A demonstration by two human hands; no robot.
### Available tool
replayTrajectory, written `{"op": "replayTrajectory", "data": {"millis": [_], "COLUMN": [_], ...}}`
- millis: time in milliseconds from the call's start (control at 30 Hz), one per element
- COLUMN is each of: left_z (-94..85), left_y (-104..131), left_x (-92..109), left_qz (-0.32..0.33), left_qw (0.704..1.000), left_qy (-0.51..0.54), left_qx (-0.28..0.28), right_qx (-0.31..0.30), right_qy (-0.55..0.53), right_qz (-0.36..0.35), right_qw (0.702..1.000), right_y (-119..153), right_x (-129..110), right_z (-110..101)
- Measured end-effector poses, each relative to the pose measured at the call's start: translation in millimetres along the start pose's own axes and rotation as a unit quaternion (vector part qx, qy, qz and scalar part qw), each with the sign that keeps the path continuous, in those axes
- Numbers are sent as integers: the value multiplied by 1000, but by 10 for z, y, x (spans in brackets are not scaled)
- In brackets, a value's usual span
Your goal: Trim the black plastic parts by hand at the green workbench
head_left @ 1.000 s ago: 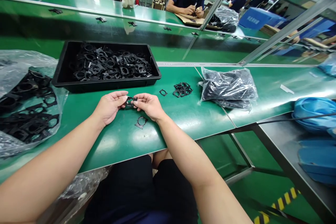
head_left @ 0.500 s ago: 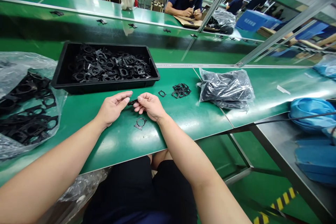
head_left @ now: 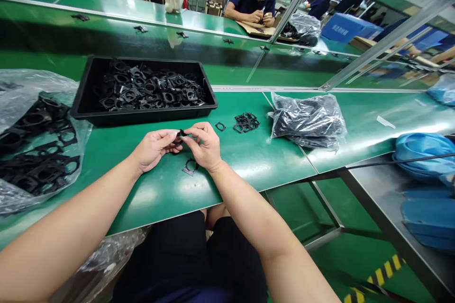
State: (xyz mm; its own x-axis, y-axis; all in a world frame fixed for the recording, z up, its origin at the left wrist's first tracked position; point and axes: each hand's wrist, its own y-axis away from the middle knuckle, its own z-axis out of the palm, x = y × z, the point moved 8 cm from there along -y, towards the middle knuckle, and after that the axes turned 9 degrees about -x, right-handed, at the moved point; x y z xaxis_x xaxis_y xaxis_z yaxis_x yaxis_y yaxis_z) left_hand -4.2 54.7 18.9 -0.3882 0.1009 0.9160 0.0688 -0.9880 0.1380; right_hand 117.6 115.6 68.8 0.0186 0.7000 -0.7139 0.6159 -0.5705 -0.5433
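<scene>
Between my hands, above the green tabletop, is a small black plastic part (head_left: 181, 133), mostly covered by my fingers. My left hand (head_left: 155, 149) pinches it from the left, thumb on top. My right hand (head_left: 205, 146) grips its other side with thumb and fingertips. Just below my right hand a thin black frame with a round opening (head_left: 190, 166) lies flat on the table. A single black ring (head_left: 220, 126) rests to the right, beside a small pile of black rings (head_left: 246, 122).
A black bin (head_left: 142, 116) full of black frames stands behind my hands. An open plastic bag of black frames (head_left: 39, 147) lies left, a filled clear bag (head_left: 308, 120) right. Beyond runs a green belt (head_left: 241, 57) carrying spaced black parts; a co-worker (head_left: 252, 0) sits across it.
My left fingers have closed around the black part, where the hand was more open before. My right hand has turned slightly, and both hands now grip the part together.
</scene>
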Motion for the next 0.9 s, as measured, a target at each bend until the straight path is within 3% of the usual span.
{"op": "replayTrajectory", "data": {"millis": [133,333,600,733,833,900], "left_z": [5,4,-20,16,30,25], "left_y": [-6,-6,-2,0,-2,-7], "left_x": [-12,-19,-4,-15,-24,-11], "left_qz": [-1,-3,2,-8,-6,9], "left_qw": [1000,1000,999,997,1000,999], "left_qy": [-8,-10,-51,-65,-5,34], "left_qx": [-9,-5,-7,-31,-27,-18], "right_qx": [-5,-40,-53,-35,-12,-2], "right_qy": [4,9,-12,-69,-105,-106], "right_qz": [-32,9,-24,35,85,83], "right_qw": [999,999,998,996,991,991], "right_y": [6,3,-13,0,13,9], "right_x": [-53,-18,-95,22,134,147], "right_z": [2,50,33,40,46,37]}}
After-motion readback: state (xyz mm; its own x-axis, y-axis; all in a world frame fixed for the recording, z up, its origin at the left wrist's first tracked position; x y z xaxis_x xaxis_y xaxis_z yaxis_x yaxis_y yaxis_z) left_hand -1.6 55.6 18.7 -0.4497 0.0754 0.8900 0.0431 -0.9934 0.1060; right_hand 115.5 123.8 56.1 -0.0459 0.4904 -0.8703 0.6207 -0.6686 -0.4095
